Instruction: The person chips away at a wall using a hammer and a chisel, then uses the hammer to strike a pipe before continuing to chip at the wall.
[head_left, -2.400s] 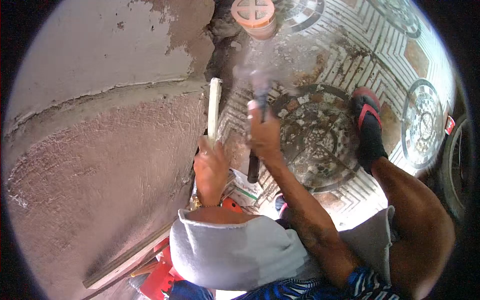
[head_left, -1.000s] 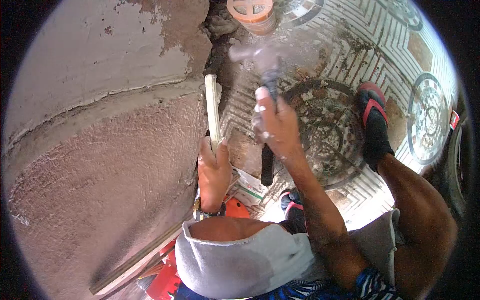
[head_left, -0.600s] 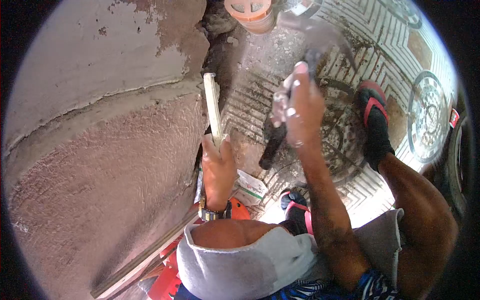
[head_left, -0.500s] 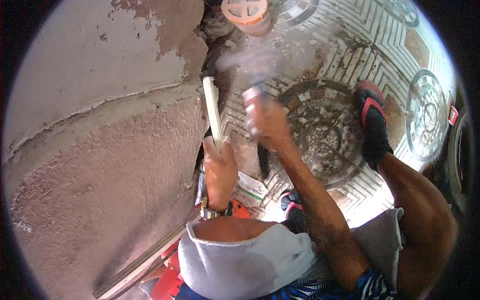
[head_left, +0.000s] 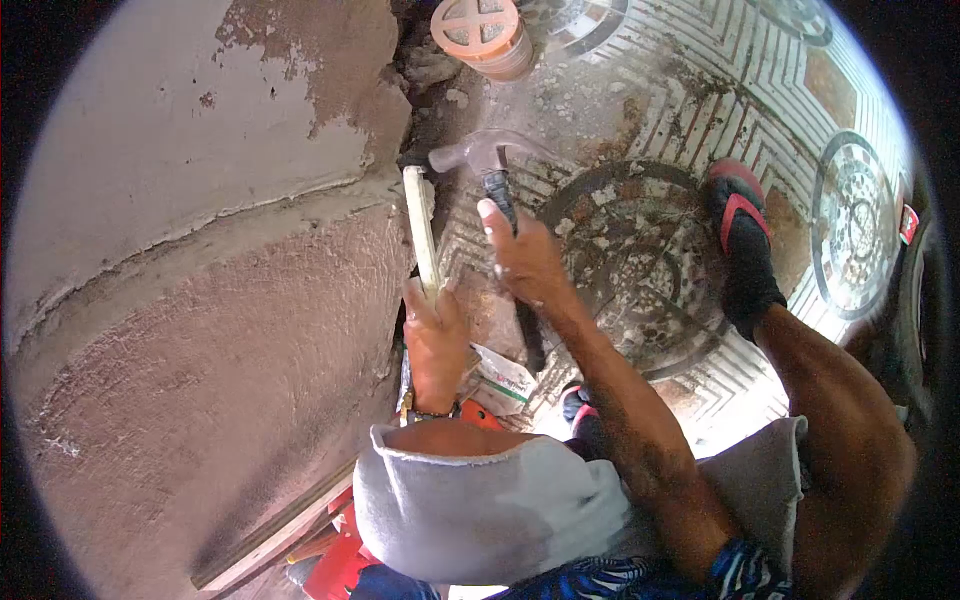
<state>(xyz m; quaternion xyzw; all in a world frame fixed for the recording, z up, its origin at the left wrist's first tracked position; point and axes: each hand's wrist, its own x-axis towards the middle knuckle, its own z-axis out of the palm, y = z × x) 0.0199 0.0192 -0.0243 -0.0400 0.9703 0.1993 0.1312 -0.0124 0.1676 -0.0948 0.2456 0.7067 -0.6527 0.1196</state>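
My right hand (head_left: 532, 262) is closed round the dark handle of a claw hammer (head_left: 486, 150), its thumb laid along the shaft. The hammer's head hangs close to the upper end of a pale, narrow wooden strip (head_left: 420, 222). Gripped near its lower end by my left hand (head_left: 437, 340), that strip stands along the foot of the wall (head_left: 250, 300). There is a watch on my left wrist. A black patch shows just beyond the strip's top, beside the hammer face.
An orange-lidded round container (head_left: 482, 45) stands on the patterned tile floor (head_left: 690, 130) ahead. A white packet (head_left: 502, 382) lies below the hammer. At lower left, a long wooden board (head_left: 275, 530) lies along the wall near red items. My sandalled foot (head_left: 742, 225) is at right.
The hammer, blurred by motion half a second ago, now shows clearly with its head beside the strip's top. My left hand keeps its hold on the strip, which has shifted slightly in view.
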